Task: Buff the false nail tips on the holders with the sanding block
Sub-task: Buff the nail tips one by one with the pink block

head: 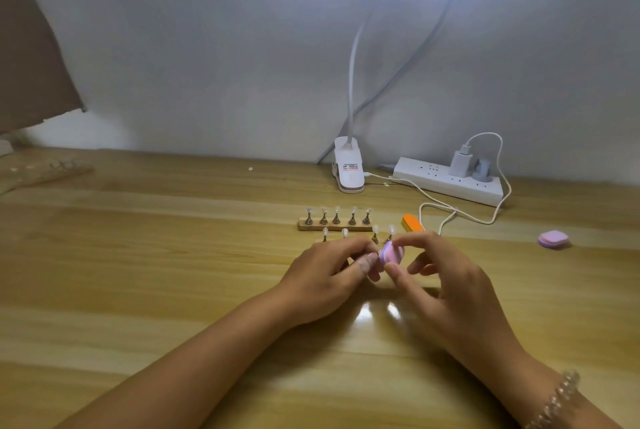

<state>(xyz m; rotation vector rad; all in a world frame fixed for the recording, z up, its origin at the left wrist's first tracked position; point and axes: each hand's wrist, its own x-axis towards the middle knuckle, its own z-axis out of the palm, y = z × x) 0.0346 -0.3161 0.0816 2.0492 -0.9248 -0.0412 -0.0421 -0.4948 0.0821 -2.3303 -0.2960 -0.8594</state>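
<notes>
My right hand (440, 276) pinches a small pink and purple sanding block (392, 253) between thumb and fingertips. My left hand (325, 273) meets it at the table's middle, fingers curled round something small that is hidden, likely a nail holder. Just behind my hands, several metal holders with clear nail tips (375, 234) stand in a near row, partly hidden by my fingers. A wooden base (334, 228) farther back carries several more holders with nail tips (336, 215).
An orange sanding block (412, 222) lies right of the wooden base. Another pink block (553, 239) sits at the far right. A clip lamp base (349, 169), a power strip (450, 179) and a white cable (460, 215) lie at the back. The wooden table (173, 273) extends left.
</notes>
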